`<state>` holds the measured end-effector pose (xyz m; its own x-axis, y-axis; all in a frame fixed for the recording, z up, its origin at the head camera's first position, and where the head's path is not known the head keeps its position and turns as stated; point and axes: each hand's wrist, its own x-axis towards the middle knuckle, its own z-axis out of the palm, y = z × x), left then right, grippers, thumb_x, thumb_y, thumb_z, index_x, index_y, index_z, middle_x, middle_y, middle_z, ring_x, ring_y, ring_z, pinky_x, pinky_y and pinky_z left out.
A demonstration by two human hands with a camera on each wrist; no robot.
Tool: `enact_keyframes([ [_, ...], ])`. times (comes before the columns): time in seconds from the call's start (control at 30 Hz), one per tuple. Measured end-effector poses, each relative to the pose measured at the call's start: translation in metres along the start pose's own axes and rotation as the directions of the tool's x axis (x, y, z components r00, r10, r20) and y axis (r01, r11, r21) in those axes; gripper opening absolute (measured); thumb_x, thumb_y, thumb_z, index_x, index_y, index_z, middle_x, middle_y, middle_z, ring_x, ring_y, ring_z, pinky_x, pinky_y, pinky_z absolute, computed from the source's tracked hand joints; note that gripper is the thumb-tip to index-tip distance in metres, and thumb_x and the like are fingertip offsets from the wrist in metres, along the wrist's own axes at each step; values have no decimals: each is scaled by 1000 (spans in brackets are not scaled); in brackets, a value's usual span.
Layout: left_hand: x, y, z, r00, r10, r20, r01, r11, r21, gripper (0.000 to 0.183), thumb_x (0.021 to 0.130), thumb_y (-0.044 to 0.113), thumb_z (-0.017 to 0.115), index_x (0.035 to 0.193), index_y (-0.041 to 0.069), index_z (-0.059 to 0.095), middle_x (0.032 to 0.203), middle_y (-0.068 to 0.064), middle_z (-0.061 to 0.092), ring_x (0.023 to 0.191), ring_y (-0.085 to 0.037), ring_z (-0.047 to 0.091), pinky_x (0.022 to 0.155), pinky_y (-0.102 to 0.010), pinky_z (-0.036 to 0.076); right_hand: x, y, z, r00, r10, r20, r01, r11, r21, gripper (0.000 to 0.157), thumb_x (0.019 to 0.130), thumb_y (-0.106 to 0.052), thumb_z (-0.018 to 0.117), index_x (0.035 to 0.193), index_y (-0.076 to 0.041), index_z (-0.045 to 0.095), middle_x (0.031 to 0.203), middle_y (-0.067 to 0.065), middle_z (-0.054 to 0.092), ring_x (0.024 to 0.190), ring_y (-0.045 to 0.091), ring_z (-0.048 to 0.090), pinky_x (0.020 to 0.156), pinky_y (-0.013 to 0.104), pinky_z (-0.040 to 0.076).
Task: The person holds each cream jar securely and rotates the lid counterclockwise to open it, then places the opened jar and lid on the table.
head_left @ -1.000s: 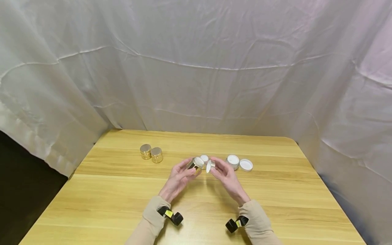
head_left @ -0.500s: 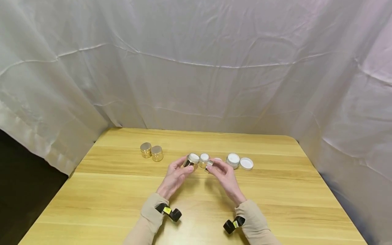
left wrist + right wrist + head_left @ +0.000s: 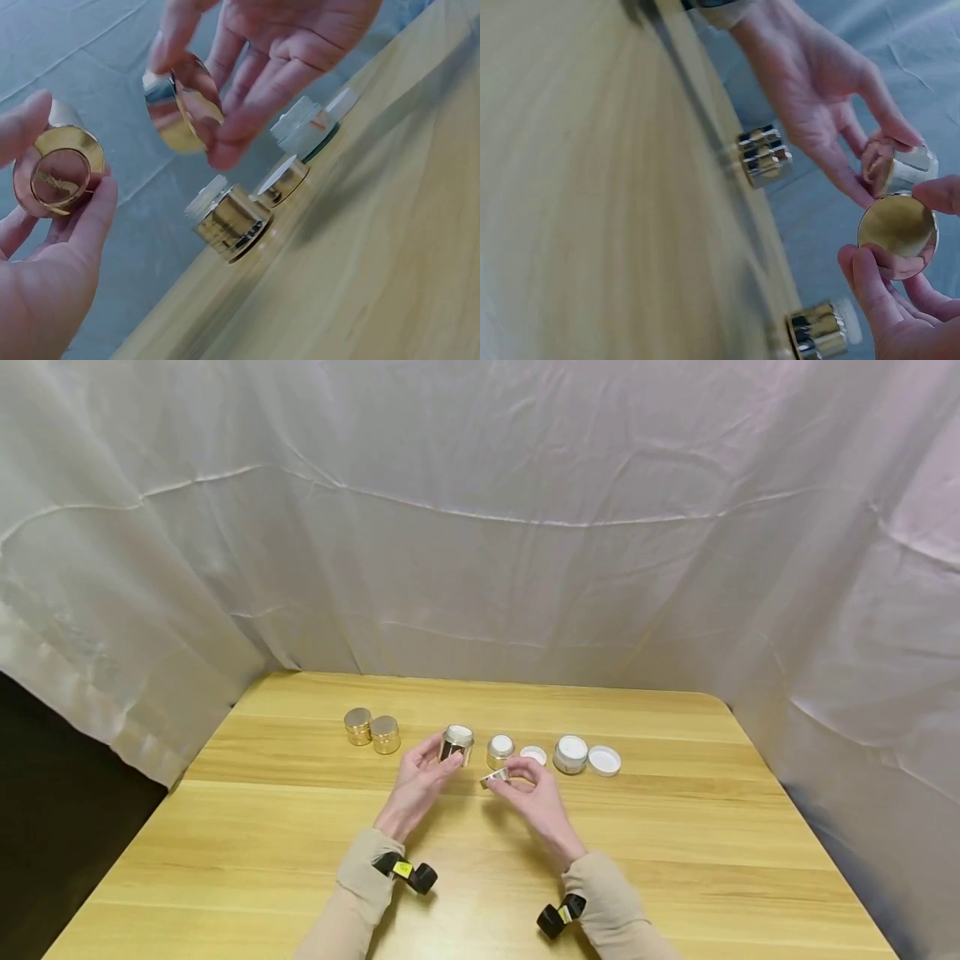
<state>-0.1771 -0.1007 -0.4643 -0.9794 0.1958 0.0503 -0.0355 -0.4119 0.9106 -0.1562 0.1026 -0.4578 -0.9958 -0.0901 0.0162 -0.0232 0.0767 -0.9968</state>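
My left hand grips an uncapped gold jar with a white inner top, held above the table; its round gold base faces the left wrist camera. Just to its right, my right hand pinches a gold lid by its edge between thumb and fingers. In the right wrist view the lid's shiny gold top shows. Lid and jar are apart in the head view. Behind the right hand stands another uncapped gold jar, with a lid lying white inside up beside it.
Farther right on the wooden table are an open pale jar and its upturned white lid. Two capped gold jars stand close together at the back left. A grey curtain hangs behind the table.
My left hand has moved left with the jar, now more upright. The right hand has shifted left and nearer, turning the lid so its white inside no longer shows in the head view.
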Motion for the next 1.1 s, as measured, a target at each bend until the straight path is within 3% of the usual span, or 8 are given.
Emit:
enact_keyframes([
  [0.17, -1, 4, -3, 1000, 21, -20, -20, 999, 35, 57, 95, -3, 58, 148, -5, 37, 154, -23, 40, 134, -22, 50, 111, -20, 47, 1, 8, 12, 997, -7, 74, 18, 988, -154, 58, 86, -8, 76, 136, 11, 51, 125, 28, 62, 111, 42, 68, 94, 42, 62],
  [0.27, -1, 5, -5, 999, 27, -32, -26, 999, 30, 55, 96, -2, 58, 148, -5, 38, 153, -22, 41, 131, -18, 53, 111, -20, 47, 4, 13, 19, 989, -38, 144, 74, 963, -258, 62, 88, -7, 74, 138, 17, 46, 122, 32, 62, 110, 42, 67, 97, 45, 60],
  [0.47, 0, 8, -11, 998, 29, -58, -31, 999, -33, 56, 97, -4, 56, 149, -5, 36, 149, -20, 42, 120, -10, 60, 110, -20, 49, 15, 17, 34, 975, -110, 193, 192, 855, -482, 55, 90, -12, 71, 134, 14, 52, 116, 26, 61, 105, 33, 61, 100, 52, 54],
  [0.63, 2, 10, -16, 996, 10, -84, -14, 999, -51, 55, 98, -2, 55, 150, -5, 34, 142, -14, 46, 122, -15, 58, 109, -20, 49, 27, 21, 45, 966, -147, 212, 244, 790, -562, 50, 90, -9, 69, 131, 14, 53, 117, 26, 58, 108, 34, 57, 101, 52, 51],
  [0.8, 5, 12, -22, 987, -12, -161, 5, 999, -47, 55, 98, -3, 55, 148, -7, 35, 135, -9, 48, 117, -14, 58, 103, -17, 52, 36, 20, 54, 961, -159, 225, 269, 723, -636, 40, 90, -6, 67, 125, 11, 56, 118, 24, 56, 108, 35, 59, 102, 52, 52],
  [0.9, 5, 13, -25, 979, -26, -201, 21, 999, -31, 56, 96, -3, 57, 148, -8, 35, 133, -8, 47, 111, -11, 57, 99, -15, 53, 40, 19, 59, 961, -166, 223, 276, 662, -697, 36, 90, -5, 68, 122, 8, 57, 118, 24, 57, 103, 37, 63, 95, 52, 57],
  [1.03, 5, 15, -28, 974, -39, -224, 27, 998, -56, 57, 96, -6, 56, 149, -9, 34, 137, -11, 44, 109, -9, 58, 98, -14, 53, 44, 18, 65, 959, -191, 210, 283, 560, -779, 38, 91, -7, 69, 125, 7, 58, 117, 22, 59, 90, 39, 67, 76, 50, 62],
  [1.1, 6, 15, -29, 972, -46, -230, 30, 997, -70, 57, 96, -7, 55, 149, -8, 34, 139, -12, 44, 108, -9, 59, 99, -14, 53, 45, 18, 67, 958, -203, 202, 281, 530, -800, 37, 92, -7, 69, 125, 6, 58, 117, 21, 60, 84, 40, 67, 69, 49, 62],
])
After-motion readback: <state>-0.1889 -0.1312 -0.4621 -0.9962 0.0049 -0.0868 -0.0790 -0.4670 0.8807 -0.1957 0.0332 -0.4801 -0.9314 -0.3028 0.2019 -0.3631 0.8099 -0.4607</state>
